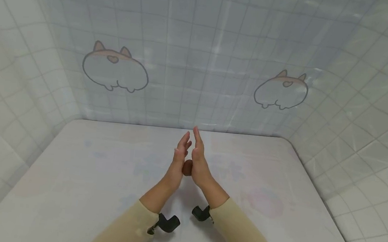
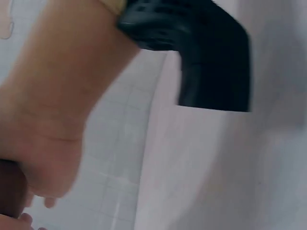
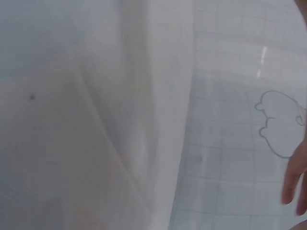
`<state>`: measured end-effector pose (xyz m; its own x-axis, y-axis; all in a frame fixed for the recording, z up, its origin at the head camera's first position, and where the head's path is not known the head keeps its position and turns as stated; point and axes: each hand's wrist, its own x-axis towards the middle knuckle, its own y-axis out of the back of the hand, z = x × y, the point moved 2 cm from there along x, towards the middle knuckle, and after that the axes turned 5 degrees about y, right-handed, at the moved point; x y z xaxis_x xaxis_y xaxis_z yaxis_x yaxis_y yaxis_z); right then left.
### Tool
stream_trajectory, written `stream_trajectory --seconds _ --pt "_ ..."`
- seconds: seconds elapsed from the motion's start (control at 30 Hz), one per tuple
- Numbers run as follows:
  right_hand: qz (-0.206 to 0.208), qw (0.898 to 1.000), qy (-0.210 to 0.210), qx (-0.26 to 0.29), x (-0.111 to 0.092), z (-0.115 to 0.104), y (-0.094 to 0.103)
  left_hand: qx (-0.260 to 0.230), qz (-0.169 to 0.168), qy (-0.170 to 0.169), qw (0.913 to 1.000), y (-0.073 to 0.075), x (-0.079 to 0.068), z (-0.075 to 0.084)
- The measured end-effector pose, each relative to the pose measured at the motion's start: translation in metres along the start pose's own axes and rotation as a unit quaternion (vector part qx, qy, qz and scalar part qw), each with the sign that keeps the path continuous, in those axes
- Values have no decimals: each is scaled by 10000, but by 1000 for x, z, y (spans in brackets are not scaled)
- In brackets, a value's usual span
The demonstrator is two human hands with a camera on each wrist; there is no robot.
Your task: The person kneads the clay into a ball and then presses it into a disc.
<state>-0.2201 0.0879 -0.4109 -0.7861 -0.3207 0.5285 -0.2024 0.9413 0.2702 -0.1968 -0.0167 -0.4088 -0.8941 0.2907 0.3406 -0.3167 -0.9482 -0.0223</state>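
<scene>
A small brown ball point(image 1: 187, 167) sits between the facing palms of my left hand point(image 1: 176, 164) and my right hand point(image 1: 200, 166), over the middle of the table. Both hands stand upright with fingers mostly straight and pointing forward, close together near the tips. The palms press the ball from either side, low down near the heels of the hands. In the left wrist view, the brown ball point(image 2: 12, 189) shows partly beside the heel of the left hand point(image 2: 50, 160). Only some fingers point(image 3: 290, 187) appear at the right edge of the right wrist view.
A white table point(image 1: 85, 172) with faint pastel patterns lies under the hands. Grid-patterned sheeting point(image 1: 200, 58) with dog drawings hangs behind it and along both sides. Black wrist mounts point(image 1: 169, 224) stick inward from the cream sleeves point(image 1: 125, 230).
</scene>
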Motion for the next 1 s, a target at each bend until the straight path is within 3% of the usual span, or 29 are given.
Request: stream_trajectory --seconds 0.17,0.3,0.53,0.67,1.0 --pt "-325 9990 -104 -289 0 4 -1 -125 255 -484 9984 6 5 11" --pt "-522 9985 -10 -185 -2 7 -2 -149 494 -558 9971 8 12 17" --pt "-844 9920 879 330 -6 -2 -7 279 917 -158 9953 13 24 15" --pt "-807 9873 1294 454 -7 -10 -8 276 989 131 9946 16 28 5" --pt "-135 9924 1191 260 -2 -13 2 823 443 685 9933 7 23 -16"
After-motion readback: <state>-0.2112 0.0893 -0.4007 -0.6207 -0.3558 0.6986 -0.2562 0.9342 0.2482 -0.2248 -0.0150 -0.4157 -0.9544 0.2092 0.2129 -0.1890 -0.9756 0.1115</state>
